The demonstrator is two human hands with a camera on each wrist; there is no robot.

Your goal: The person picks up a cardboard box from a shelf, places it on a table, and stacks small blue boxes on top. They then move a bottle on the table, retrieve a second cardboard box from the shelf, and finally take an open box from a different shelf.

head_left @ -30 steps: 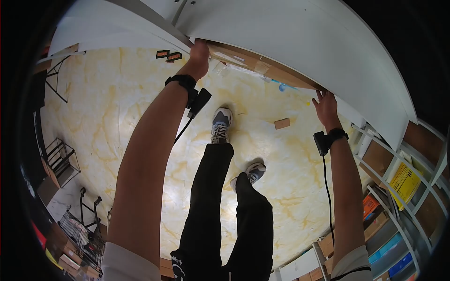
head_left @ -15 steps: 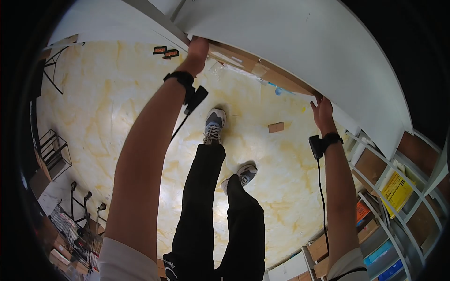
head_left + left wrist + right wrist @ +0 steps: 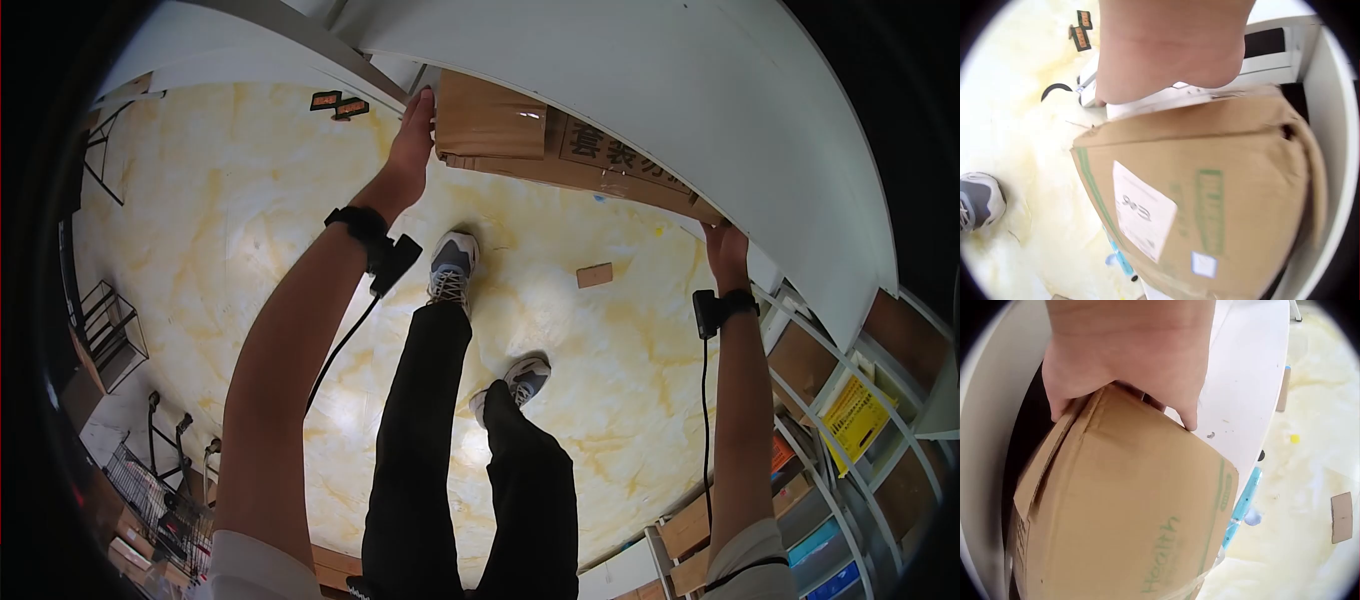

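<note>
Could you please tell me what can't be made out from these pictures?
- Box contents: all views, hidden by cardboard.
- Full dark print on the box: head view, partly covered by the white board.
- Fine print on the label: left wrist view, too blurred.
- Some fingertips of the right hand: right wrist view, behind the box's edge.

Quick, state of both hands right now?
Left hand: open, fingers fairly straight beside one end of the cardboard box.
Right hand: closed, fingers curled on the box's other end.
</note>
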